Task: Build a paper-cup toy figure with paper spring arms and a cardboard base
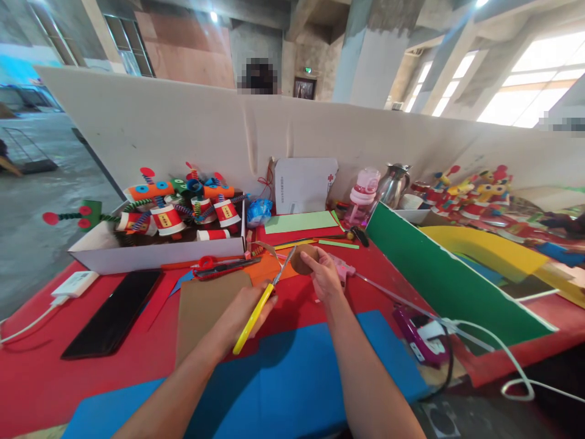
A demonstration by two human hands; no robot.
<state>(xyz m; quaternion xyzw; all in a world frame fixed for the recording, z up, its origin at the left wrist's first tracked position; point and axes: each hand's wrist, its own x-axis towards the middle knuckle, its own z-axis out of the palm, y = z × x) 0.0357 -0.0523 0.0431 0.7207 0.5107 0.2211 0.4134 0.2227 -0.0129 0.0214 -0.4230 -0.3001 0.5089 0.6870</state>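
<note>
My left hand [256, 311] is closed around a pair of scissors [258, 312] with yellow handles. Their blades point up and away from me, spread apart, with one blade beside the brown disc. In my right hand [325, 274] a round piece of brown card [303, 260] is pinched between thumb and fingers. A thin curled strip [269, 249] shows near the blade tips, though I cannot tell whether it is still joined to the disc. Both hands are above the red tabletop [299, 308]. Beneath my left forearm lies a brown sheet [205, 305].
A white box [173, 256] of paper-cup figures stands at the left, near a black phone [112, 314]. Blue sheets [292, 378] cover the front edge. Behind my right hand is a pink glue gun [342, 268]. A green panel [448, 280] borders the right, beside a purple power strip [418, 338].
</note>
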